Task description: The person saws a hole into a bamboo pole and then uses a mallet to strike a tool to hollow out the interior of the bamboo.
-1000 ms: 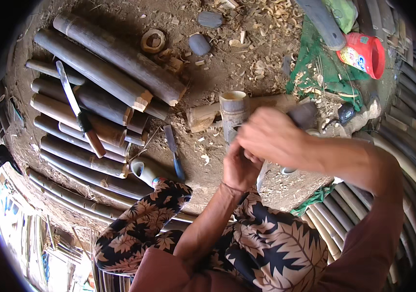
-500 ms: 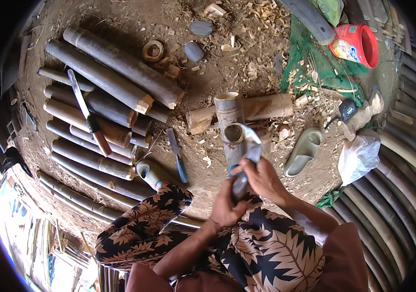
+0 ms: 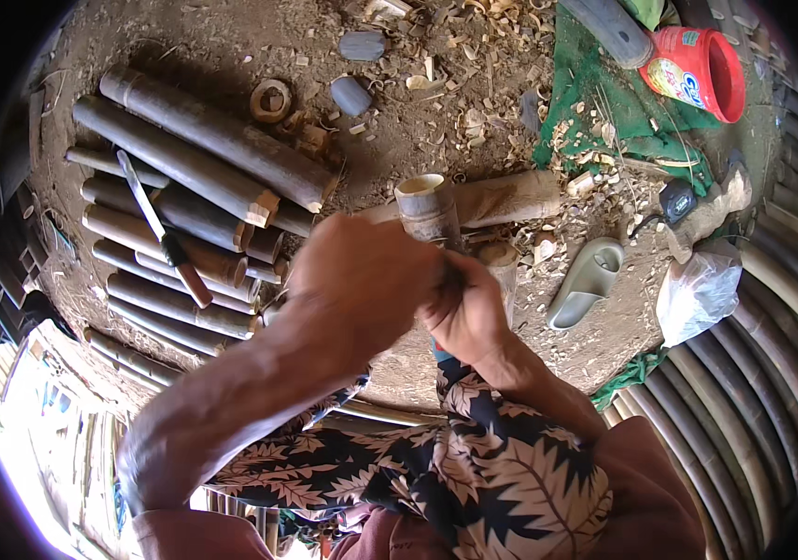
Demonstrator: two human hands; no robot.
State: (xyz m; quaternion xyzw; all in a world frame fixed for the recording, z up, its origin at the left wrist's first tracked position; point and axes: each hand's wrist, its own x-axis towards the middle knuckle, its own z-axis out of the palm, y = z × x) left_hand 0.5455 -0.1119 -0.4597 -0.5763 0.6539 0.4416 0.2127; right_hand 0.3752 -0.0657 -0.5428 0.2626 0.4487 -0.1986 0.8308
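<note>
My left hand (image 3: 362, 271) is raised close to the camera, blurred, with its fingers curled inward. Against it sits my right hand (image 3: 474, 313), its fingers closed around something dark that I cannot make out. Whether the left hand grips it too is hidden. Just beyond them a short bamboo tube (image 3: 429, 219) shows its pale cut rim. Behind that tube a bamboo length (image 3: 511, 198) lies crosswise on the ground. The trousers on my bent legs (image 3: 511, 457) carry a leaf pattern.
Cut bamboo poles (image 3: 222, 131) lie stacked at left, with a long knife (image 3: 144, 196) on them. Toward the right are a slipper (image 3: 586, 285), a tape measure (image 3: 676, 201), a plastic bag (image 3: 698, 294) and a red tub (image 3: 721, 79). Shavings (image 3: 474, 126) litter the dirt.
My left hand has risen from near my lap, up and left, and its forearm now covers the blue-handled chisel. The shiny object and open bamboo end between my hands are now hidden.
</note>
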